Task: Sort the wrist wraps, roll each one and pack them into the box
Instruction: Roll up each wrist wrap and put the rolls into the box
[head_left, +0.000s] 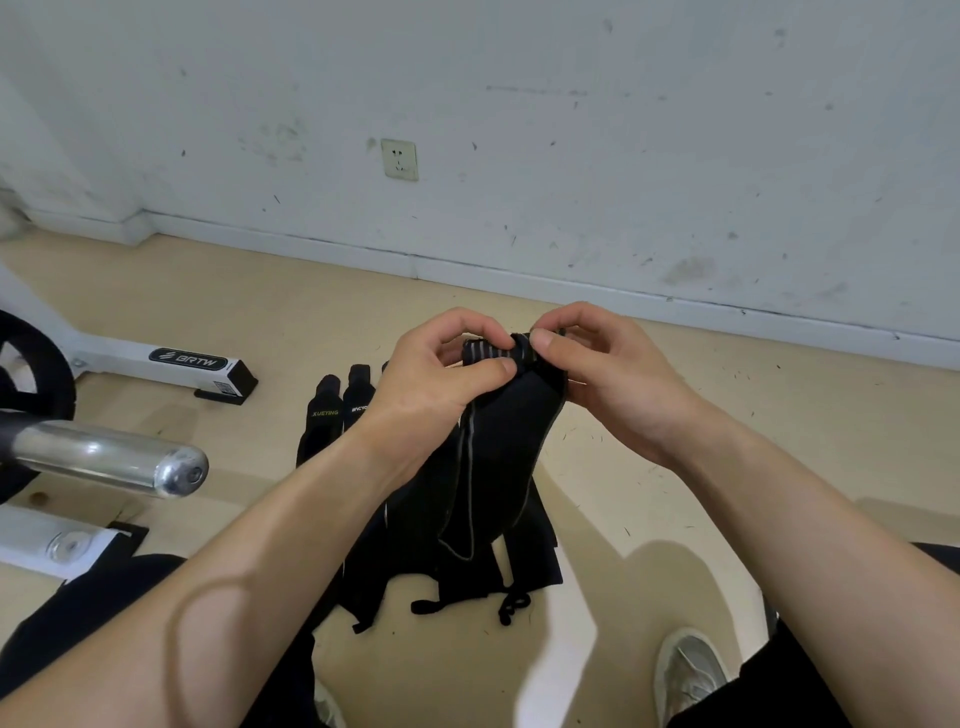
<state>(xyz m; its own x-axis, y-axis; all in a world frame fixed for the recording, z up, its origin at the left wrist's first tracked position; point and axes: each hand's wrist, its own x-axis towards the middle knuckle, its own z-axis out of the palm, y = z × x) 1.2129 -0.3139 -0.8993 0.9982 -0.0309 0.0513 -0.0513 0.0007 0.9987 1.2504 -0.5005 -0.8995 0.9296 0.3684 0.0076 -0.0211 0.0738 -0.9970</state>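
Fingers (493, 368) of my left hand (431, 364) and right hand (608, 364) pinch the top end of a black wrist wrap (501, 441), barely rolled. Its tail hangs toward the floor (675, 467). Other wraps (337, 410) lie unrolled below. No box shows, so I judge nearly everything is left.

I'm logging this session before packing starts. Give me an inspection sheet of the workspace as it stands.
Surface: beige floor, dotted with dark specks.
Job's things: black wrist wrap with grey edge stripes held up, top end bunched; more black wrist wraps lie on the floor; no box seen.
Clutter: chrome barbell end, white machine foot marked BRTW.
Grippers: left hand and right hand both pinch the held wrap's top end.
Cables: nothing seen.
Surroundings: scuffed white wall, wall socket, grey shoe.
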